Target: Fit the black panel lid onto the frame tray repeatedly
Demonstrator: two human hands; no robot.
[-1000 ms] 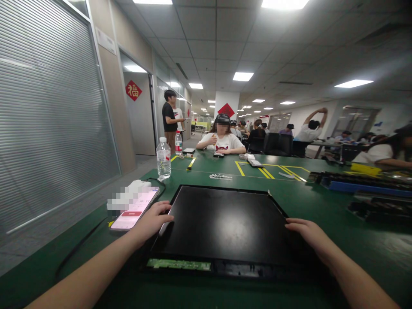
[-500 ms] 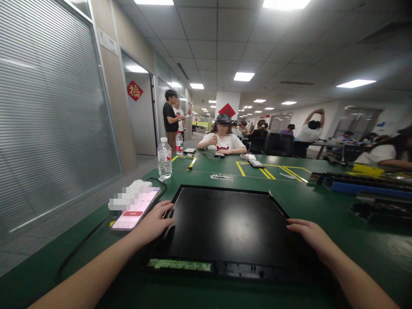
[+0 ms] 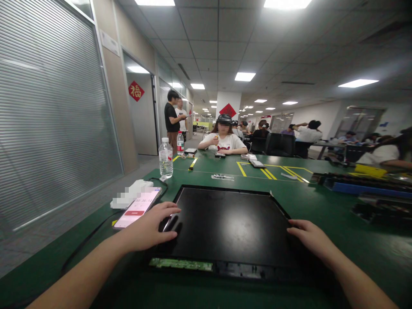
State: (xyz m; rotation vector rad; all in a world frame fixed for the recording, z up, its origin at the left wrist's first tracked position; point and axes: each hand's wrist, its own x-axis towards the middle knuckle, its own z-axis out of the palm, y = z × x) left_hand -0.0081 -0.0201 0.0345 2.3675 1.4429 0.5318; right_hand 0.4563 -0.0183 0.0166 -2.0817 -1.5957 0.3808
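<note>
A flat black screen panel (image 3: 225, 227) lies on the green table, with a thin raised frame around it. Along its near edge on the left runs a green circuit board (image 3: 182, 264). My left hand (image 3: 154, 225) is over the panel's left edge, thumb and fingers spread apart, holding nothing. At the right edge, the fingertips and thumb of my right hand (image 3: 309, 238) close on the frame; the lower fingers are partly hidden.
Left of the panel lie a phone (image 3: 138, 208) and a white object beside a black cable. A water bottle (image 3: 165, 159) stands beyond them. Black parts (image 3: 370, 189) are piled at the right. Across the table (image 3: 199, 176) sits a person.
My left hand has shifted slightly right over the panel's edge, and its thumb and fingers have spread wider. My right hand has stayed at the right edge.
</note>
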